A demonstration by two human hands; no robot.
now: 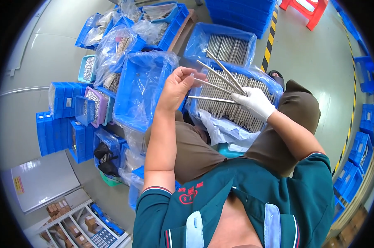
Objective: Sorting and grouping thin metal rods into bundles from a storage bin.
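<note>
My right hand (255, 103), in a white glove, grips several slim metal rods (220, 75) by one end, and they fan out toward the left. My bare left hand (179, 87) has its thumb and fingers pinched together at the far end of one of these rods. Below both hands sits a blue plastic-lined crate (273, 84) filled with rows of similar metal rods (224, 111). Crumpled white paper or cloth (230, 131) lies along its near edge.
Beyond it stands another lined crate (191, 45) of rods. At left is a blue crate (131, 89) lined with clear plastic, beside small bins (96, 105) of metal parts. Stacked blue crates (236, 14) and a red stool (307, 12) stand farther off. My knees flank the rod crate.
</note>
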